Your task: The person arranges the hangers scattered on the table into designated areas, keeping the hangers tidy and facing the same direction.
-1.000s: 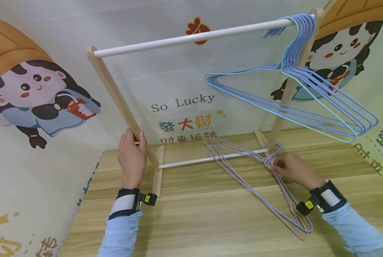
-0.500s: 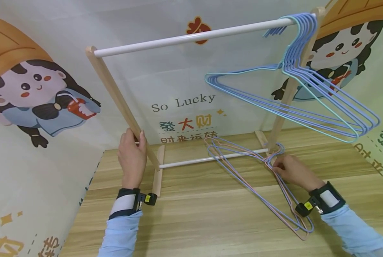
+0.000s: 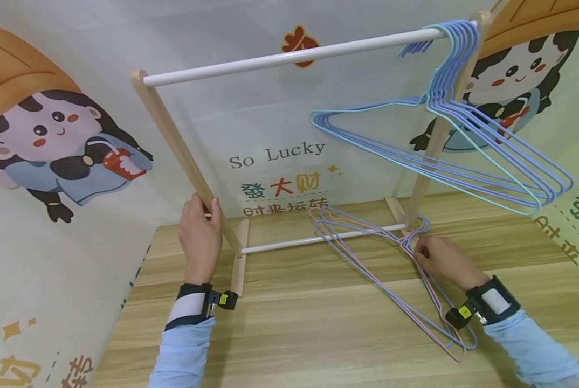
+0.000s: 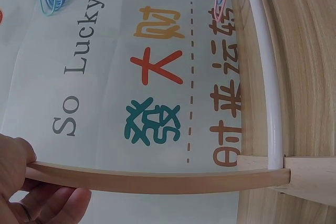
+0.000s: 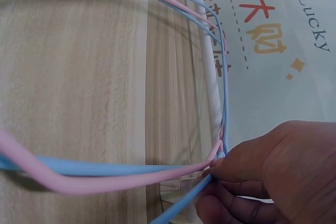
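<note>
In the head view, my left hand grips the left wooden post of a clothes rack, low down; the left wrist view has the thumb on one side of the post and fingers on the other. My right hand pinches a few wire hangers at the neck, just below their hooks. The right wrist view shows a pink hanger and blue hangers meeting at the thumb. These hangers overlap the rack's lower white bar in the head view.
Several blue hangers hang bunched at the right end of the white top rod, beside the right post. The rack stands on a wood-grain table. Printed sheets wall in the back and sides.
My right hand has shifted very slightly down and right, the hangers moving a little with it. The left hand keeps its place on the post.
</note>
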{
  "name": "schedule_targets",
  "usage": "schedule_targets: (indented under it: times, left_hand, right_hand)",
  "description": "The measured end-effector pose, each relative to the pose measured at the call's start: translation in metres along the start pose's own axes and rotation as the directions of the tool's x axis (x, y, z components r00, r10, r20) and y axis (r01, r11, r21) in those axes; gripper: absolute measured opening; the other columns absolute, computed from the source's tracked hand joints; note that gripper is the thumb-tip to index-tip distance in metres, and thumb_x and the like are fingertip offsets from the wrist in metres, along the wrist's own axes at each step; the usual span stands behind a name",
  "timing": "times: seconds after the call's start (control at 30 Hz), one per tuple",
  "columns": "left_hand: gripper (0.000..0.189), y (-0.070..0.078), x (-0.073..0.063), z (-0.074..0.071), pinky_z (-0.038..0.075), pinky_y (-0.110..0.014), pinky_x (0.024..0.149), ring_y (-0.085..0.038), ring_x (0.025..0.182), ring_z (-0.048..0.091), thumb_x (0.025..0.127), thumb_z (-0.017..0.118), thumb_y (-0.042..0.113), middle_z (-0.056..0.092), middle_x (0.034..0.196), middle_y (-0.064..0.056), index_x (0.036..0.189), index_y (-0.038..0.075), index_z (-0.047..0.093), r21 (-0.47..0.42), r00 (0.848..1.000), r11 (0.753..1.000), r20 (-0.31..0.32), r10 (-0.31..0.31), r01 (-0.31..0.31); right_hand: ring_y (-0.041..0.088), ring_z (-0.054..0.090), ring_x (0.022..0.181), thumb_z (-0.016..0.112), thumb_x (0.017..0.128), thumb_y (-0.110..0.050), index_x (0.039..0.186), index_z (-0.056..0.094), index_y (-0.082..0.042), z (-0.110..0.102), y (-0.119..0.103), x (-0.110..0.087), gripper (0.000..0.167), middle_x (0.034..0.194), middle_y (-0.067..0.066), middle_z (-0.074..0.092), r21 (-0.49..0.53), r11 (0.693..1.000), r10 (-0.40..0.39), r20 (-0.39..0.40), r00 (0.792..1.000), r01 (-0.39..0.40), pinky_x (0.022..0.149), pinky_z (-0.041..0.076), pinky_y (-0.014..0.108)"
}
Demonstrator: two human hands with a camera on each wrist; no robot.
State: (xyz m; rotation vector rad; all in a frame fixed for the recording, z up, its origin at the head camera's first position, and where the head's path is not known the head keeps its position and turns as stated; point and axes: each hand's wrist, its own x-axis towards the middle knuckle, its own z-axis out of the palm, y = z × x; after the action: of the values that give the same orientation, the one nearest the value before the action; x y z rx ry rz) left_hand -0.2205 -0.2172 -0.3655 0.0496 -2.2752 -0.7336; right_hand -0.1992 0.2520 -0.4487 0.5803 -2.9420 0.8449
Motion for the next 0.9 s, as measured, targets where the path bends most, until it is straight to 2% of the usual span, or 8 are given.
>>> schedule_targets:
  times: [0.47,0.9]
  left_hand:
    - [0.030,-0.0014,-0.0002,0.0001,0.053,-0.046,0.062,-0.034,0.080,0.064,0.107,0.055,0.026,0.057,0.088,-0.017,0.101,-0.003,0.058,-0.001,1.000,1.000,0.000,0.008,-0.008]
    - [0.030,-0.0009,0.0001,0.0006,0.053,-0.046,0.061,-0.033,0.080,0.064,0.107,0.055,0.027,0.057,0.088,-0.017,0.102,-0.003,0.058,0.003,1.000,1.000,-0.002,0.003,-0.003]
  right_hand:
    - [0.011,0.048,0.055,0.061,0.092,-0.002,0.084,0.065,-0.004,0.0009,-0.0027,-0.0018,0.009,0.066,-0.006,0.055,0.036,0.999,0.007,-0.056,0.998,-0.005,0.049,0.040,0.029]
    - [0.013,0.052,0.056,0.056,0.095,-0.001,0.089,0.062,0.000,-0.0015,-0.0030,-0.0054,0.009,0.067,-0.003,0.056,0.131,0.991,0.019,-0.055,0.998,-0.012,0.047,0.043,0.027]
